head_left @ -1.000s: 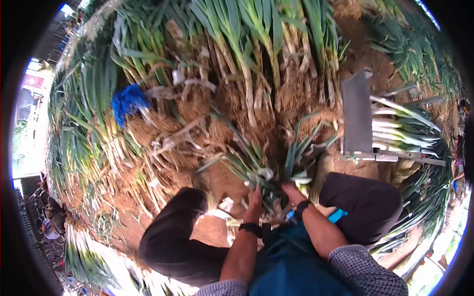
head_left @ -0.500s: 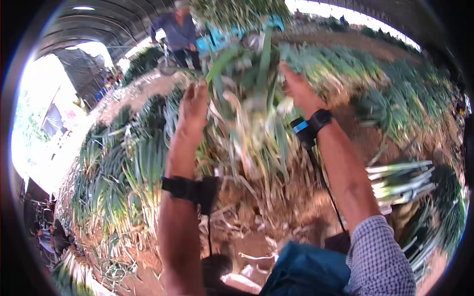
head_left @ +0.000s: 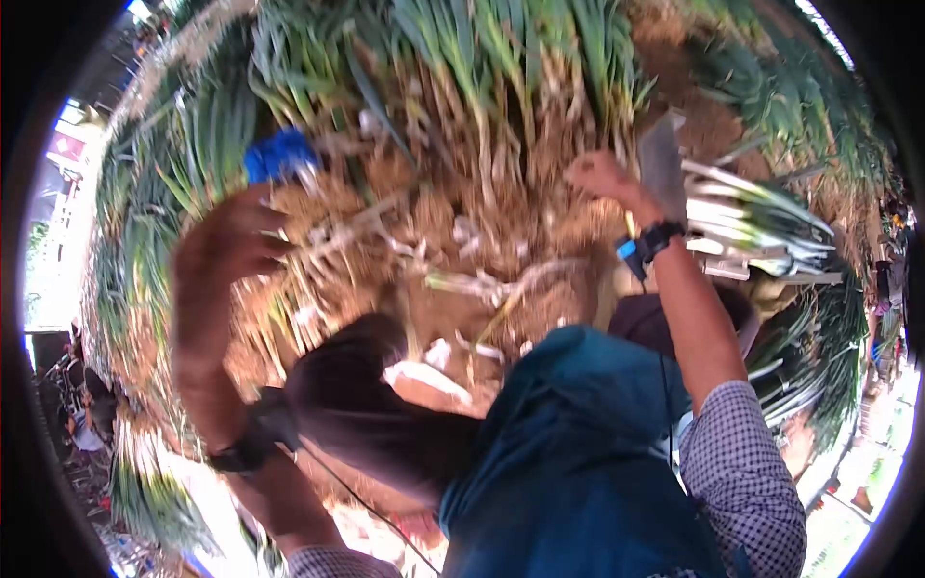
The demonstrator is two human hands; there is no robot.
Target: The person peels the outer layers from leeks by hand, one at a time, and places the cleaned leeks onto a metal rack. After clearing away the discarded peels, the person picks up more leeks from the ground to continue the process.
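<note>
My left hand is blurred, its fingers spread apart with nothing between them. It hovers at the left over loose stalks and soil, just below a bright blue bundle. Farther right, my right hand is empty, its fingers loosely bent and pointing left. Below its fingers is bare brown soil, close to the roots of the long green onions piled in front. A flat grey plate shows right beside my right wrist. Trimmed green onions with white stems lie stacked to the right of that wrist.
More long green onions line the left side, and another heap lies at the upper right. Peeled scraps litter the soil before my knees. A teal cloth covers my lap. Cables run from the bands on both arms.
Both hands have come down and apart, away from the green onions they were raised beside. My view has tilted downward; the person and blue vehicle at the back are out of sight.
</note>
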